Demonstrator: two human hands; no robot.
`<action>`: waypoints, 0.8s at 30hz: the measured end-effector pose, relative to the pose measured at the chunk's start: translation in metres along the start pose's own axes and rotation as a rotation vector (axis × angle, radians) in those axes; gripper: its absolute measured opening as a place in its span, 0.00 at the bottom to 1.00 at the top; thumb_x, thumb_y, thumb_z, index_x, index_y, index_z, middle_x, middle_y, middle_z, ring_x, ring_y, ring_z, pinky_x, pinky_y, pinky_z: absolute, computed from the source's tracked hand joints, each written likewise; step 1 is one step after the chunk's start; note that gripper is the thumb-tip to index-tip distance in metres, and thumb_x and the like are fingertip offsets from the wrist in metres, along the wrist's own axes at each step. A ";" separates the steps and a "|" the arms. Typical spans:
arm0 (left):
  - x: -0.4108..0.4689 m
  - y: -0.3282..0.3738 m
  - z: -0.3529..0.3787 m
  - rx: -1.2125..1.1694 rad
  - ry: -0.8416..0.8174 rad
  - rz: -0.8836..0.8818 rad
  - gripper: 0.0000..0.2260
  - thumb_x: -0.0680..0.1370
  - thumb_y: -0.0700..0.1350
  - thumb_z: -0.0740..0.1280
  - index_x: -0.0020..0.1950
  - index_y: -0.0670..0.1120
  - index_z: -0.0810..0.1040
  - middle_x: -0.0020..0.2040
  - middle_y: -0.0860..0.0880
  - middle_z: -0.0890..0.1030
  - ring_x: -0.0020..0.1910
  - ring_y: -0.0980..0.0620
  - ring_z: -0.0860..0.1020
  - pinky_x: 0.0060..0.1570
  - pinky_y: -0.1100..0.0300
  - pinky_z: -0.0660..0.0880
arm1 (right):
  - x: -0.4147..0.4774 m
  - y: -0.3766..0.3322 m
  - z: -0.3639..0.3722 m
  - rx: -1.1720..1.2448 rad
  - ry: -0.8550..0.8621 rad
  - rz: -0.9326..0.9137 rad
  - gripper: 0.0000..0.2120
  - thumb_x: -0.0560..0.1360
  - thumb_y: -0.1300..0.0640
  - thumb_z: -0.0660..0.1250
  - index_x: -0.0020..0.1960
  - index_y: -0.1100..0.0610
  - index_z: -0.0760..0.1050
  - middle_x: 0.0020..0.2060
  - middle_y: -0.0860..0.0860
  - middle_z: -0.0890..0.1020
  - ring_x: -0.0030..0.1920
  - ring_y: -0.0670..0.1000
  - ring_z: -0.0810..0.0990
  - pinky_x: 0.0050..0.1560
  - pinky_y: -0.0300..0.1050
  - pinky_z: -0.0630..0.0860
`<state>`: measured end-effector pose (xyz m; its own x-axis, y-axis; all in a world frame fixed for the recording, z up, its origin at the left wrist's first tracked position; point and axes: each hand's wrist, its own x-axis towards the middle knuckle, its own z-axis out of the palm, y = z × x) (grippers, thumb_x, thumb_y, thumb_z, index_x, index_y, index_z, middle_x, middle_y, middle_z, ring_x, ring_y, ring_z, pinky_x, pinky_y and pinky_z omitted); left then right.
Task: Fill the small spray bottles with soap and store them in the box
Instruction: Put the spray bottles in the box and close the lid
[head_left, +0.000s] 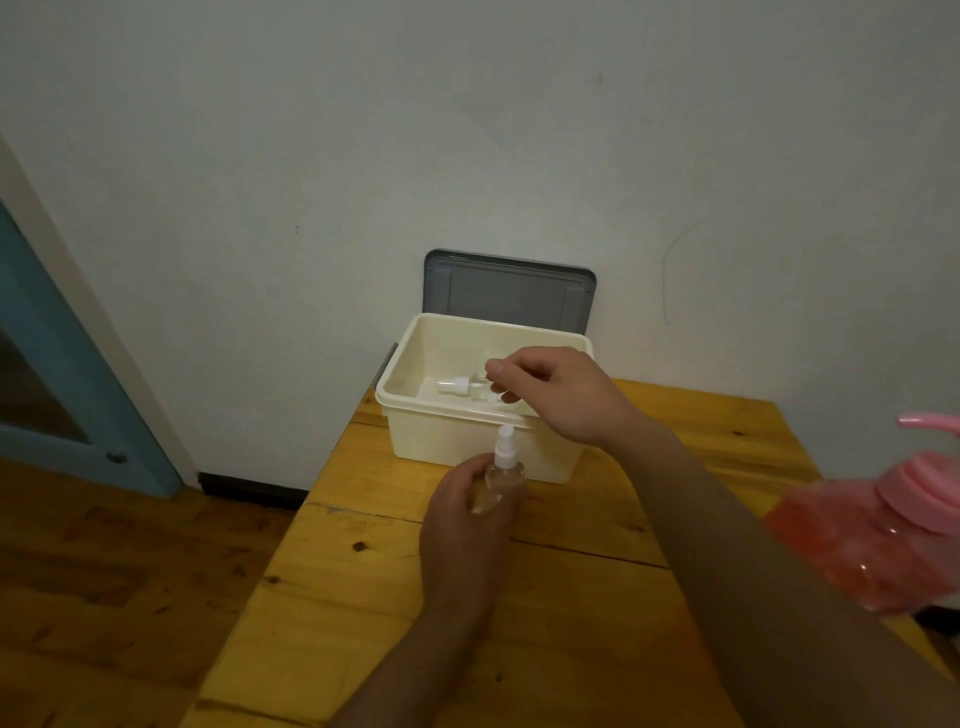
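At the far left stands a blue-framed door with a glass pane (57, 358), above a brown wooden plank floor (104, 571). The yellow knotty pine worktop (363, 571) begins to its right and butts against the pale wall.

Near the worktop's middle, the left hand (462, 512) has its grip closed round the body of a small clear plastic spray bottle with a white nozzle (503, 470). This bottle stands upright, its nozzle rising out of the fingers at one o'clock from the hand.

At twelve o'clock from that hand, just beyond the nozzle, sits the cream rectangular plastic box (405, 374), open at the top. A grey plastic lid (509, 293) leans upright against the wall behind it.

The right hand (566, 395) reaches over the box's near rim from four o'clock. Its grip is a pinch of thumb and curled fingers on the base end of a second small clear spray bottle (462, 386). This one lies on its side inside the box, white nozzle pointing to nine o'clock, away from the fingers. Whether it rests on the box floor cannot be told.

At the right edge, well apart from both hands, stands a large pink translucent pump soap bottle (883, 530), blurred and partly cut off.
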<state>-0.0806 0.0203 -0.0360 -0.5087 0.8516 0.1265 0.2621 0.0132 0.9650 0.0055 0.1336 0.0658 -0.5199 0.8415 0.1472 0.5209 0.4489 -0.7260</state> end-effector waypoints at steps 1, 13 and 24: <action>0.000 0.001 -0.001 -0.028 0.012 0.012 0.15 0.73 0.49 0.73 0.60 0.56 0.77 0.56 0.58 0.80 0.55 0.61 0.76 0.50 0.67 0.72 | -0.001 -0.001 0.000 0.020 -0.011 -0.003 0.17 0.79 0.44 0.60 0.51 0.53 0.82 0.45 0.44 0.84 0.46 0.42 0.82 0.53 0.44 0.78; 0.011 0.024 -0.012 -0.225 0.098 0.110 0.21 0.73 0.47 0.73 0.66 0.50 0.75 0.56 0.58 0.81 0.54 0.63 0.79 0.50 0.65 0.79 | -0.014 -0.005 -0.001 0.106 -0.115 -0.052 0.15 0.72 0.45 0.71 0.56 0.49 0.80 0.49 0.44 0.82 0.50 0.44 0.79 0.51 0.40 0.77; 0.015 0.034 -0.013 -0.309 0.160 0.126 0.21 0.70 0.53 0.72 0.61 0.53 0.74 0.53 0.58 0.81 0.53 0.59 0.80 0.51 0.63 0.78 | -0.019 -0.007 0.002 0.117 -0.108 -0.079 0.10 0.70 0.54 0.75 0.49 0.51 0.78 0.43 0.44 0.81 0.45 0.43 0.78 0.53 0.44 0.77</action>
<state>-0.0901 0.0266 0.0016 -0.6163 0.7437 0.2590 0.0828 -0.2659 0.9604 0.0099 0.1141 0.0665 -0.6286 0.7653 0.1385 0.3964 0.4686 -0.7895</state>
